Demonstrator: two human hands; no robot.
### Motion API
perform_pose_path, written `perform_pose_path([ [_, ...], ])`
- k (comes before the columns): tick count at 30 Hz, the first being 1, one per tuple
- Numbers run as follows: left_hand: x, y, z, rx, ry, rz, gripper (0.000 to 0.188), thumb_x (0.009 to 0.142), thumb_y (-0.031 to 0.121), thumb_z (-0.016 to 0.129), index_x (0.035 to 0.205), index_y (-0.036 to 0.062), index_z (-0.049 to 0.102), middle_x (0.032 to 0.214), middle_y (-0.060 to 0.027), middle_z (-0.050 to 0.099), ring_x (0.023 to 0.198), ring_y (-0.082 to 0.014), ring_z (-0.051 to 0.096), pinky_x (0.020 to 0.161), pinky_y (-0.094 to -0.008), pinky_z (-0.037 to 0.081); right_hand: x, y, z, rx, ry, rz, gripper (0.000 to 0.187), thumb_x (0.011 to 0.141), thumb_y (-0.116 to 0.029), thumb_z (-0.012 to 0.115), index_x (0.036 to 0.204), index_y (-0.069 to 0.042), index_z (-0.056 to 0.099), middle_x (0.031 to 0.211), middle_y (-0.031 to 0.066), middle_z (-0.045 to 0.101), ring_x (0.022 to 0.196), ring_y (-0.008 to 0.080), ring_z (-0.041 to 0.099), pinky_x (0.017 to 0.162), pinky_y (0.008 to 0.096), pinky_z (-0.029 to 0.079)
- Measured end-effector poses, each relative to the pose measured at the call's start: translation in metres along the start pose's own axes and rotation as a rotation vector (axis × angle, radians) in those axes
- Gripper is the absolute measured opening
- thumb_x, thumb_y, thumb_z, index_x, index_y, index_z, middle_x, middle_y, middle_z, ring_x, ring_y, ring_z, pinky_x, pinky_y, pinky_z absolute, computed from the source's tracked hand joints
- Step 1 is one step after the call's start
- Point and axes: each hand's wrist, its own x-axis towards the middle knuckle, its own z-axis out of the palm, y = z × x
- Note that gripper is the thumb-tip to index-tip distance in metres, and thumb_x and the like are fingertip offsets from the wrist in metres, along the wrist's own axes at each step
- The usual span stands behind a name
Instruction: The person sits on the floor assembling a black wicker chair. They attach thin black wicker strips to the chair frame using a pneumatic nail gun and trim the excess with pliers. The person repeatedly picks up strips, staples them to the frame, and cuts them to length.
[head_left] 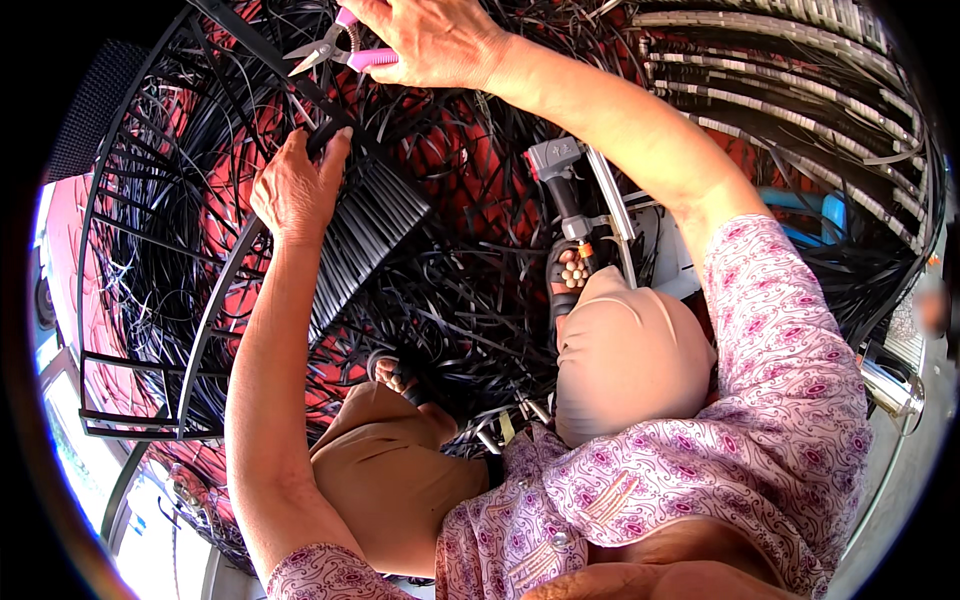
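Observation:
My right hand holds a pair of pink-handled snips near the top of the view. Their short metal blades are apart and point left, over the black frame. Lower and to the left, my left hand is closed around a dark bar of that frame, thumb on top. Beside this hand, a section of flat black strips is woven closely across the frame. Whether the blades touch a strip cannot be made out.
Loose black strips lie tangled over a red floor covering. A grey and black air stapler stands by my right foot, next to a metal post. Curved frames wrapped in pale strips and a blue pipe are at right.

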Motion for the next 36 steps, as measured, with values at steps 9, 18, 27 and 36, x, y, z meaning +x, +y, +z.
perform_pose_path([
  [9,0.000,0.000,-0.001,-0.013,-0.038,-0.005,0.057,0.083,0.062,0.054,0.086,0.0053,0.062,0.075,-0.0156,0.067,0.075,-0.0373,0.065,0.070,-0.0466,0.048,0.010,0.018,0.008,0.045,-0.055,-0.130,0.057,0.071,-0.038,0.074,0.110,-0.004,0.053,0.098,0.0131,0.048,0.093,0.0281,0.047,0.085,0.0428,0.036],
  [18,-0.003,0.000,0.002,0.009,0.002,0.015,0.059,0.084,0.062,0.054,0.090,0.0044,0.063,0.077,-0.0169,0.067,0.079,-0.0376,0.066,0.072,-0.0465,0.048,0.021,0.035,0.015,0.070,-0.116,-0.306,0.067,0.069,-0.041,0.077,0.120,-0.008,0.050,0.102,0.0117,0.048,0.098,0.0269,0.047,0.088,0.0424,0.036],
  [27,-0.002,0.002,-0.001,0.024,-0.042,0.014,0.060,0.084,0.062,0.053,0.092,0.0041,0.063,0.081,-0.0190,0.068,0.080,-0.0390,0.066,0.072,-0.0480,0.049,-0.007,0.018,0.023,-0.066,-0.070,-0.216,0.063,0.084,-0.044,0.063,0.125,0.000,0.049,0.096,0.0119,0.047,0.088,0.0258,0.046,0.078,0.0399,0.036],
  [36,-0.002,0.001,0.001,0.032,0.007,0.033,0.058,0.085,0.061,0.054,0.089,0.0036,0.062,0.080,-0.0198,0.067,0.079,-0.0398,0.065,0.072,-0.0484,0.049,-0.010,0.016,0.029,-0.361,-0.105,-0.267,0.032,0.088,-0.036,0.058,0.101,-0.008,0.061,0.083,0.0045,0.057,0.083,0.0202,0.059,0.076,0.0340,0.044],
])
